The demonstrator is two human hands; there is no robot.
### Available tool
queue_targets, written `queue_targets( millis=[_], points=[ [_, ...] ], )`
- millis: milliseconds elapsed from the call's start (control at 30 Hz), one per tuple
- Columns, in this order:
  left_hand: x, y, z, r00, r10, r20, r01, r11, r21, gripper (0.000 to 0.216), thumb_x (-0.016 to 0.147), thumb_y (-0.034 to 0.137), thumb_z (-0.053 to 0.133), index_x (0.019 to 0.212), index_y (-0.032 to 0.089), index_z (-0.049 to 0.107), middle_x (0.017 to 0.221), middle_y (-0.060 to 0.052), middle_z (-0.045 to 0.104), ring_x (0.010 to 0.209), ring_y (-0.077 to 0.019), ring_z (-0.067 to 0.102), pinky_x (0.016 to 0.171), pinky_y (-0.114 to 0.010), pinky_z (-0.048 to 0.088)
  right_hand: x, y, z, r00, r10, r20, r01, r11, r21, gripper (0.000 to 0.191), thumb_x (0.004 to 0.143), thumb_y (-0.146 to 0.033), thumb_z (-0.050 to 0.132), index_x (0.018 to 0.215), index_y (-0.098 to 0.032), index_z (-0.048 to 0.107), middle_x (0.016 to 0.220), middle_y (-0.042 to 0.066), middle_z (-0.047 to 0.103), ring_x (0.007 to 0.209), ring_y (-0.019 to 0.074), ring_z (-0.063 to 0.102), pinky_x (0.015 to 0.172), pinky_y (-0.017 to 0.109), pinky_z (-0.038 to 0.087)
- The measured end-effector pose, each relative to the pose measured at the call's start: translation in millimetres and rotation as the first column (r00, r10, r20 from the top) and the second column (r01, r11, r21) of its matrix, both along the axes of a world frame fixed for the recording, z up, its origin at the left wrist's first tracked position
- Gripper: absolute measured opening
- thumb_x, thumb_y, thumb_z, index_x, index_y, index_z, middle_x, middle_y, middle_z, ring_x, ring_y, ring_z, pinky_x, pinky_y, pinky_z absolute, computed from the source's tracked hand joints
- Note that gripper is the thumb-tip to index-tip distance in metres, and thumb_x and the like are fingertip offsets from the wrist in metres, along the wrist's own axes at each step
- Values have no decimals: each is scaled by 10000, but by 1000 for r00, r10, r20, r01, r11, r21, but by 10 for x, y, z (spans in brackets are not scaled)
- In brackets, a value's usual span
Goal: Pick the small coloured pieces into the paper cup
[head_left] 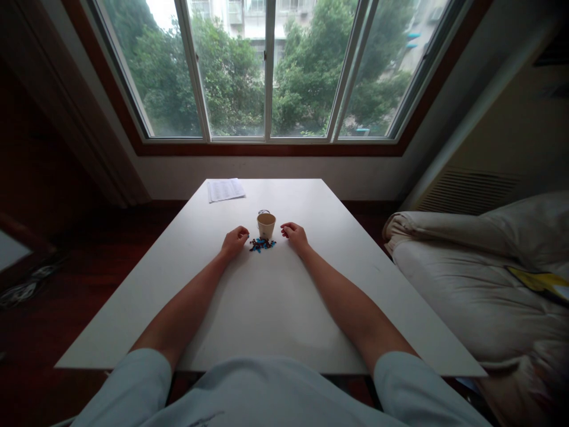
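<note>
A beige bucket-like cup (266,225) stands upright on the white table (275,308), its wire-like handle showing behind the rim. In front of its base lies a small pile of blue and dark brown pieces (262,244), too small to name. My left hand (235,241) rests just left of the pile, fingers curled together; whatever may be between the fingertips is too small to make out. To the right of the cup is my right hand (294,235), its fingers loosely bent towards the cup and a gap showing at the fingertips. Neither hand touches the cup.
Sheets of printed paper (226,190) lie at the table's far left corner. Beyond the table is a window (267,139) with trees outside. A padded pale sofa (471,279) stands to the right, and cables (22,290) lie on the dark floor at left.
</note>
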State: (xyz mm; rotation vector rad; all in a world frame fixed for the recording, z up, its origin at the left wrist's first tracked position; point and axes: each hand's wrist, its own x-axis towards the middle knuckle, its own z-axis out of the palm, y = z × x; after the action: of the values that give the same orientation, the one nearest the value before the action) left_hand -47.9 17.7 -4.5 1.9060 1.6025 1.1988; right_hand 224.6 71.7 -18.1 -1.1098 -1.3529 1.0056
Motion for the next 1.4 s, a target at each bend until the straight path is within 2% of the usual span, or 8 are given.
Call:
queue_targets(
  millis=[133,233,500,633,867,1067,1267,1400],
  points=[
    [66,44,20,950,-66,304,79,996,-32,152,780,276,520,862,180,605,727,-5,636,624,-122,566,613,-260,474,4,12,-21,1000,7,2,-7,1000,16,279,724,-373,580,857,-168,713,731,37,686,617,141,595,613,274,474],
    [122,31,81,902,-100,421,119,993,-19,146,763,241,504,872,176,577,698,3,597,611,-111,541,581,-242,457,7,14,-25,1000,15,9,-15,1000,17,275,725,-374,581,852,-169,713,732,38,686,619,144,597,615,276,472],
    [351,-103,198,846,-307,436,330,944,24,140,836,293,530,927,187,540,725,9,568,589,-86,497,565,-225,432,-7,-21,19,1000,-7,14,7,1000,10,266,724,-382,583,838,-179,711,717,33,681,610,145,593,611,277,472],
    [415,-137,224,850,-283,444,299,954,34,181,866,342,536,943,181,559,833,-24,632,608,-89,535,595,-242,463,-6,-2,-2,1000,-15,15,15,1000,7,268,724,-383,585,842,-179,714,710,32,681,613,146,596,615,277,476],
    [431,-281,321,960,-164,226,137,982,132,261,926,271,453,1069,193,656,708,-2,639,643,-130,600,669,-266,480,7,20,-32,999,-1,35,1,1000,18,283,731,-379,566,861,-178,718,724,30,688,619,145,604,625,276,482],
    [471,-368,384,992,-128,13,121,964,237,284,926,194,426,1057,207,677,1120,-56,679,794,-140,627,782,-291,502,-6,-2,-5,999,-6,40,5,1000,25,278,730,-365,564,862,-177,720,721,30,687,616,142,602,627,274,485],
    [311,-223,239,988,-4,-157,38,976,213,247,888,165,471,925,211,711,1027,-65,683,970,-205,601,887,-351,491,-12,-30,25,999,-12,39,11,1000,18,266,726,-360,569,852,-180,719,717,28,685,625,147,605,636,282,492],
    [239,-147,141,960,-65,-272,113,980,165,238,856,151,509,910,225,728,1038,-60,701,1041,-234,576,967,-404,462,-10,-35,21,999,-15,51,14,1000,20,255,724,-358,571,840,-185,718,709,28,682,624,152,606,636,287,492]
  ],
)
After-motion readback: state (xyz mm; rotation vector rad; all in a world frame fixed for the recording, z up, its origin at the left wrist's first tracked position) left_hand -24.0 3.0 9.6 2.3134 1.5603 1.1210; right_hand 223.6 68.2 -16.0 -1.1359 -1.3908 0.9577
